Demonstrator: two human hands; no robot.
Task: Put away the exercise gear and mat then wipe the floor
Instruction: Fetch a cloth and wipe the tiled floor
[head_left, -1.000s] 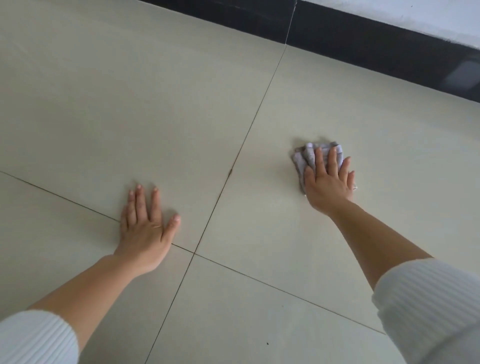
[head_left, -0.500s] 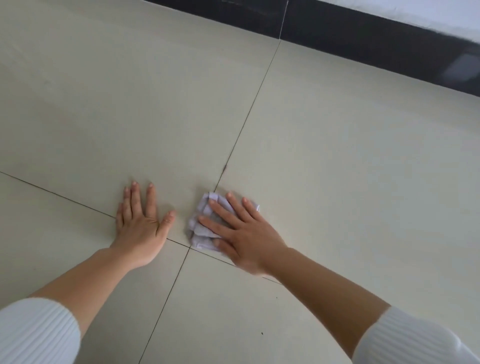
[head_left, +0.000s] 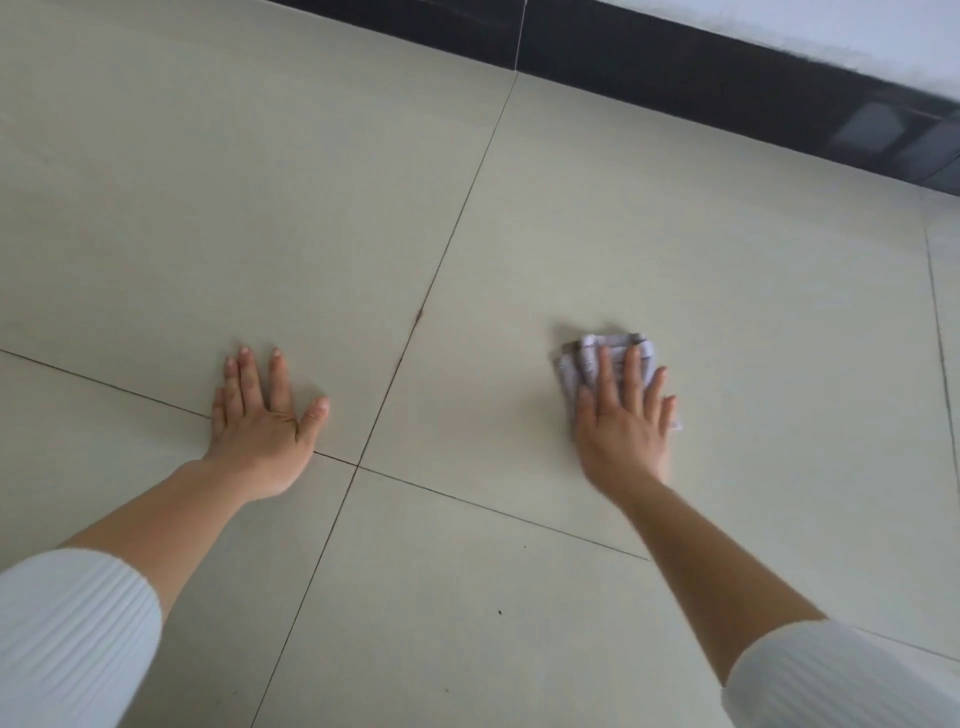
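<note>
I log the pale beige tiled floor as open ahead of both hands up to the glossy black skirting band, the far limit. My left hand lies flat on the tile: the one block to a leftward sweep. My right hand, flat on the folded grey cloth, sits well apart from it; bare tile lies between them and to its right.

— what sort of place?
— an indoor room, likely a home. large pale floor tiles, thin dark grout lines, glossy black skirting below a white wall. cannot tell which room.
</note>
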